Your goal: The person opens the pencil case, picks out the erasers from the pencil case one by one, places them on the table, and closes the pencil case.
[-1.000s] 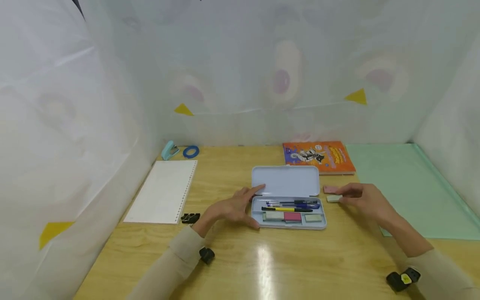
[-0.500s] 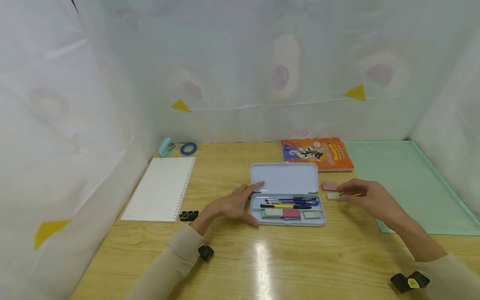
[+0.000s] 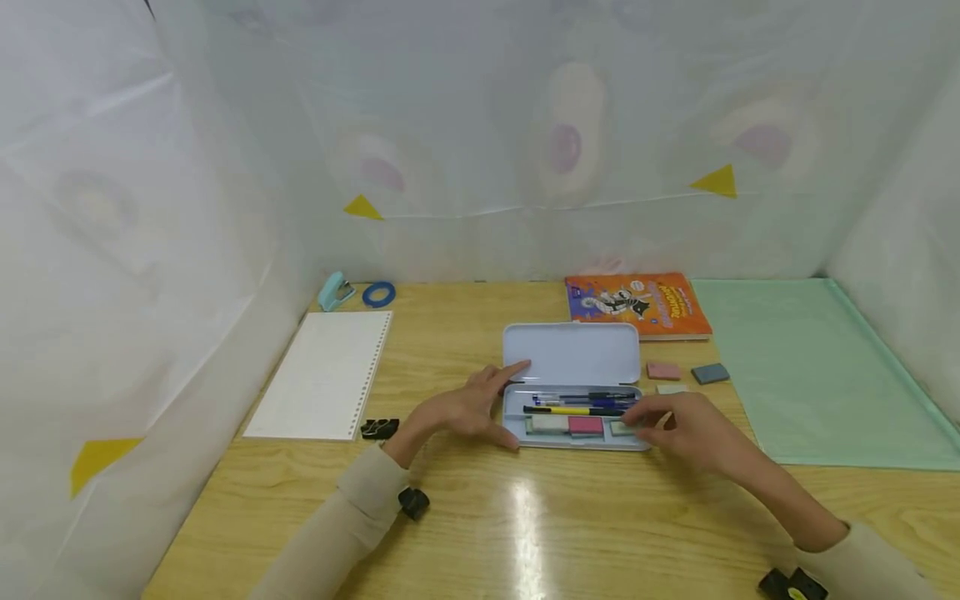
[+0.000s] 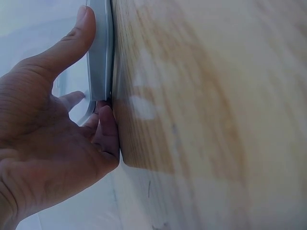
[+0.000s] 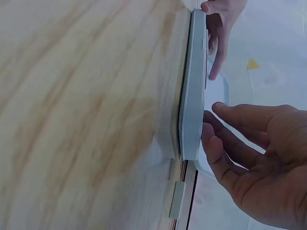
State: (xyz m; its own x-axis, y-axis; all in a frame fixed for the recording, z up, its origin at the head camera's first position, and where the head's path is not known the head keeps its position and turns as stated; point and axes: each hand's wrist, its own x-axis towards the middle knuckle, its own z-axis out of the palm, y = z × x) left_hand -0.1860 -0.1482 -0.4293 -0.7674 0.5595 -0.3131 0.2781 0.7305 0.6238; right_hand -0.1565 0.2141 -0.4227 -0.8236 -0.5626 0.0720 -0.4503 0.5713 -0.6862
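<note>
A light-blue pencil case point(image 3: 572, 354) lies with its lid tipped back; pens point(image 3: 585, 400), a yellow-and-black pen point(image 3: 573, 411) and several erasers point(image 3: 550, 425) are inside. My left hand point(image 3: 468, 412) holds its left end, thumb at the front wall and index finger on the lid. In the left wrist view, other fingers point(image 4: 108, 125) curl against that end. My right hand point(image 3: 693, 429) reaches over the right end, fingertips right at a pale green eraser point(image 3: 619, 428) in the small compartment. Thumb and fingers stand slightly apart in the right wrist view, nothing visible between them.
Right of the case lie a pink eraser point(image 3: 663, 371), a blue-grey eraser point(image 3: 709, 373) and a pale eraser point(image 3: 671, 389). Behind is an orange book point(image 3: 667, 304); a green mat point(image 3: 825, 375) lies right. Leftward are a notebook point(image 3: 322, 375), binder clip point(image 3: 380, 429), stapler point(image 3: 333, 293) and blue tape point(image 3: 378, 293).
My right hand has left the pale eraser on the table and moved left to the case's right end, uncovering the blue-grey eraser. The left hand keeps its place.
</note>
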